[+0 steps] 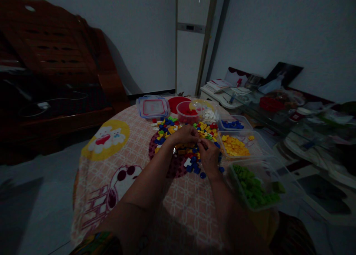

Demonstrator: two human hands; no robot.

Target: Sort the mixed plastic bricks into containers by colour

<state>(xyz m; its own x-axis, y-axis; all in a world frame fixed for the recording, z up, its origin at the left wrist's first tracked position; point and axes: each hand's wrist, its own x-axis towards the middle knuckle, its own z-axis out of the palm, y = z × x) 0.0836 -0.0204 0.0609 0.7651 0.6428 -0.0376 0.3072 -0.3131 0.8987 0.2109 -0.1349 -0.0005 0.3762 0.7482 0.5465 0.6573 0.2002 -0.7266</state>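
Note:
Both hands meet over a pile of mixed plastic building blocks (167, 131) in red, blue, yellow, white and green. My left hand (187, 134) is closed, its fingertips pinched together above the pile. Close beside it, my right hand (209, 151) has its fingers curled inward, almost touching the left fingertips. Whatever sits between the fingers is too small and dark to name. Just below the hands lie loose blue blocks (194, 166) and a white block (187, 162).
Along the table's right side stand clear tubs of blue blocks (232, 125), yellow blocks (236, 146) and green blocks (251, 188). Farther back are a round tub with red pieces (189, 113), white blocks (209, 115) and a clear lid (152, 107). A patterned cloth (180, 207) covers the table.

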